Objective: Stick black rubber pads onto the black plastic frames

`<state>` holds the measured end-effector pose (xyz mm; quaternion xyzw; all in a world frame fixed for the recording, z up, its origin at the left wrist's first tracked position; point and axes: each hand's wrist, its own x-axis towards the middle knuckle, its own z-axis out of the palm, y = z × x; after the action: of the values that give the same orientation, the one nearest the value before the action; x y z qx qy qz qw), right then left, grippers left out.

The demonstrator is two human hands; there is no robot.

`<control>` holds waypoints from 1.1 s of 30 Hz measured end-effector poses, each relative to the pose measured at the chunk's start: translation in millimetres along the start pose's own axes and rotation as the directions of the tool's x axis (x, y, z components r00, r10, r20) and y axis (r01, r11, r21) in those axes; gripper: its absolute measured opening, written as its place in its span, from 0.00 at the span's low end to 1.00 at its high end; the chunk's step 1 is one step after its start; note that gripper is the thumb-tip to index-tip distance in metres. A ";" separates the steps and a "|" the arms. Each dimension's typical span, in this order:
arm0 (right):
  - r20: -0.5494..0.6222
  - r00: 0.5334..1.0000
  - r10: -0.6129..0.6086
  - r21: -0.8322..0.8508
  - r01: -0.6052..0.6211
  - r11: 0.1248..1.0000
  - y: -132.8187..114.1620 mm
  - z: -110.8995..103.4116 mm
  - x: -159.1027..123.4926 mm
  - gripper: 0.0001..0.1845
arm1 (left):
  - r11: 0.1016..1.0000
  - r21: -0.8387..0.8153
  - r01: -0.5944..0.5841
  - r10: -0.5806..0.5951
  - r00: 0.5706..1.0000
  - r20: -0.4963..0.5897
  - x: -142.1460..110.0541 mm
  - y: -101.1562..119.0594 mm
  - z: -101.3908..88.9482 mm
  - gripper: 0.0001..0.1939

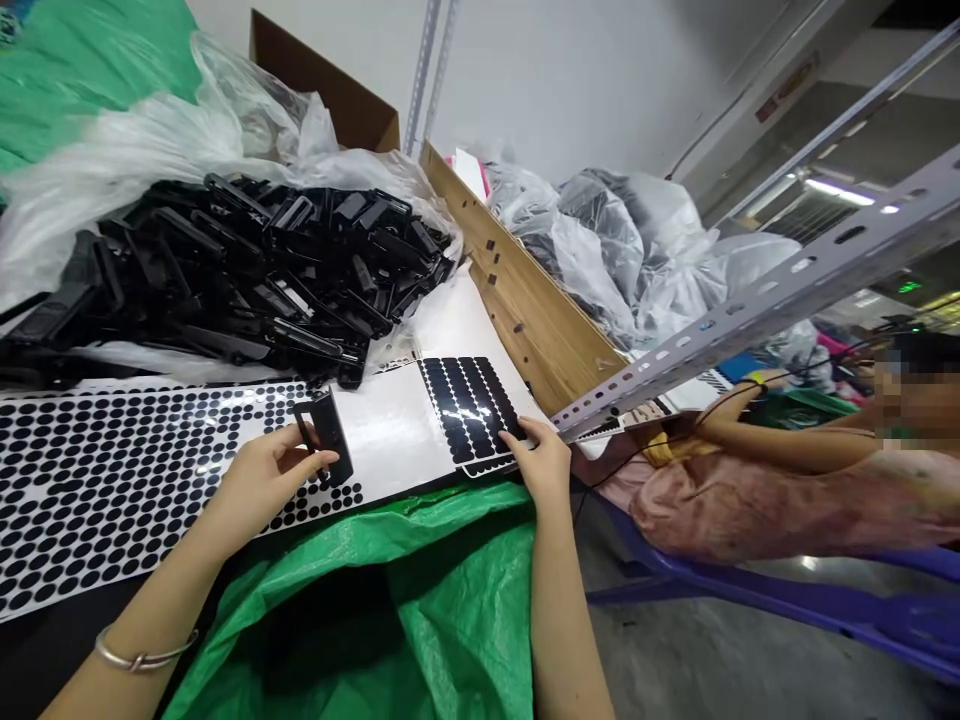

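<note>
My left hand (pixel 274 475) is closed around a flat black plastic part (pixel 331 436) with a slot, held tilted above the sheets. On the right, my right hand (pixel 544 462) has its thumb and fingers at the right edge of a sheet of black rounded stickers (pixel 465 408), which it grips at that edge. Whether a single sticker is lifted there I cannot tell. Under my left hand spreads a large white sheet with rows of black round stickers (pixel 112 480); some spots on it are bare white.
A heap of black plastic parts (pixel 247 265) lies in clear plastic behind the sheets. A brown cardboard wall (pixel 525 280) and a perforated metal post (pixel 787 270) stand to the right. Below hangs an open green bag (pixel 465 590). Another person's arm (pixel 780 445) is at far right.
</note>
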<state>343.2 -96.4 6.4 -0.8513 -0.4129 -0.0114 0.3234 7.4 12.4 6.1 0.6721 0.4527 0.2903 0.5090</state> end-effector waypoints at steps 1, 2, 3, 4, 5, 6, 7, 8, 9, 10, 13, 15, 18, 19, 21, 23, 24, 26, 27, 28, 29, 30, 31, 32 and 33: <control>-0.003 1.000 -0.009 -0.010 0.009 1.000 3.3 2.1 -4.9 0.21 | 1.000 0.002 0.001 -0.001 1.000 -0.007 -0.5 -0.8 0.7 0.20; -0.011 1.000 -0.021 -0.035 0.021 0.999 4.7 4.8 -9.1 0.23 | 1.000 0.002 0.004 -0.004 1.000 -0.016 -1.0 -1.5 1.4 0.20; -0.023 0.999 -0.034 -0.075 0.033 0.997 4.8 7.6 -12.4 0.24 | 1.000 0.002 0.007 -0.006 1.000 -0.026 -1.2 -2.3 2.0 0.19; -0.036 0.998 -0.051 -0.125 0.046 0.991 4.3 10.1 -14.9 0.25 | 1.000 0.000 0.010 -0.010 0.999 -0.035 -1.2 -3.2 2.4 0.19; -0.049 0.996 -0.072 -0.177 0.062 0.982 3.7 12.2 -16.8 0.25 | 1.000 -0.003 0.012 -0.012 0.999 -0.043 -1.0 -4.2 2.5 0.20; -0.061 0.994 -0.095 -0.222 0.079 0.972 3.6 13.9 -18.1 0.25 | 1.000 -0.006 0.011 -0.011 0.999 -0.052 -0.6 -5.2 2.5 0.20; -0.071 0.990 -0.118 -0.255 0.097 0.962 4.1 15.0 -19.0 0.25 | 1.000 -0.009 0.009 -0.009 0.998 -0.061 0.1 -6.2 2.4 0.20; -0.078 0.987 -0.138 -0.274 0.112 0.955 5.5 15.8 -19.5 0.25 | 1.000 -0.013 0.005 -0.006 0.998 -0.069 1.0 -6.9 2.2 0.21; -0.082 0.985 -0.150 -0.279 0.122 0.953 7.5 16.4 -19.6 0.25 | 1.000 -0.021 0.002 -0.003 0.997 -0.078 2.0 -7.4 2.1 0.21; -0.085 0.984 -0.155 -0.271 0.127 0.954 10.1 16.9 -19.4 0.25 | 0.999 -0.032 -0.001 -0.002 0.996 -0.088 3.1 -7.6 2.0 0.21; -0.097 0.985 -0.143 -0.213 0.120 0.970 18.7 18.4 -17.0 0.23 | 0.996 -0.091 -0.017 0.006 0.994 -0.113 6.5 -6.0 2.8 0.19; -0.103 0.985 -0.135 -0.177 0.115 0.977 23.1 19.9 -14.9 0.21 | 0.990 -0.134 -0.031 0.013 0.991 -0.134 8.3 -4.6 3.7 0.19; -0.106 0.984 -0.143 -0.183 0.122 0.975 26.0 22.6 -12.5 0.17 | 0.985 -0.164 -0.058 0.028 0.984 -0.177 9.6 -5.3 4.6 0.20; -0.109 0.983 -0.145 -0.195 0.122 0.973 26.1 23.4 -11.9 0.16 | 0.984 -0.162 -0.071 0.040 0.981 -0.191 9.8 -6.7 4.8 0.19; -0.115 0.983 -0.144 -0.211 0.118 0.970 25.4 25.0 -11.1 0.14 | 0.981 -0.165 -0.104 0.069 0.976 -0.207 10.4 -10.9 5.5 0.18; -0.121 0.982 -0.146 -0.206 0.119 0.971 24.0 26.3 -10.4 0.13 | 0.967 -0.214 -0.136 0.087 0.971 -0.225 12.1 -15.6 6.9 0.17; -0.125 0.981 -0.148 -0.200 0.122 0.972 23.1 26.9 -10.2 0.12 | 0.954 -0.261 -0.149 0.082 0.965 -0.251 13.3 -17.7 8.0 0.17; -0.136 0.979 -0.153 -0.195 0.125 0.973 20.8 28.3 -10.3 0.12 | 0.926 -0.335 -0.174 0.065 0.948 -0.312 15.2 -20.5 10.9 0.18; -0.143 0.977 -0.156 -0.194 0.127 0.973 19.4 29.0 -10.7 0.12 | 0.919 -0.348 -0.184 0.062 0.941 -0.334 15.3 -21.4 12.5 0.18; -0.149 0.976 -0.159 -0.193 0.129 0.973 17.8 29.8 -11.5 0.12 | 0.911 -0.365 -0.193 0.054 0.932 -0.358 14.5 -22.2 14.0 0.19; -0.156 0.974 -0.162 -0.192 0.131 0.973 16.2 30.7 -12.5 0.13 | 0.900 -0.386 -0.202 0.043 0.923 -0.383 12.3 -22.9 15.4 0.19; -0.162 0.973 -0.165 -0.191 0.133 0.973 14.3 31.4 -13.9 0.13 | 0.888 -0.410 -0.209 0.029 0.914 -0.404 8.7 -24.0 16.6 0.20; -0.166 0.972 -0.168 -0.189 0.136 0.972 12.4 32.1 -15.5 0.14 | 0.872 -0.438 -0.216 0.014 0.907 -0.421 3.4 -25.4 17.5 0.20; -0.168 0.971 -0.170 -0.187 0.138 0.973 10.5 32.5 -17.5 0.15 | 0.854 -0.470 -0.224 -0.004 0.900 -0.436 -3.3 -27.4 18.0 0.21; -0.169 0.971 -0.172 -0.185 0.140 0.973 8.5 32.8 -19.6 0.16 | 0.833 -0.504 -0.230 -0.024 0.894 -0.448 -11.3 -29.8 18.3 0.21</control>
<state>328.2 -95.5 -29.7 -0.8361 -0.4447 -0.1510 0.2835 8.8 -3.4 -27.1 0.4412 0.4155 0.5774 0.5471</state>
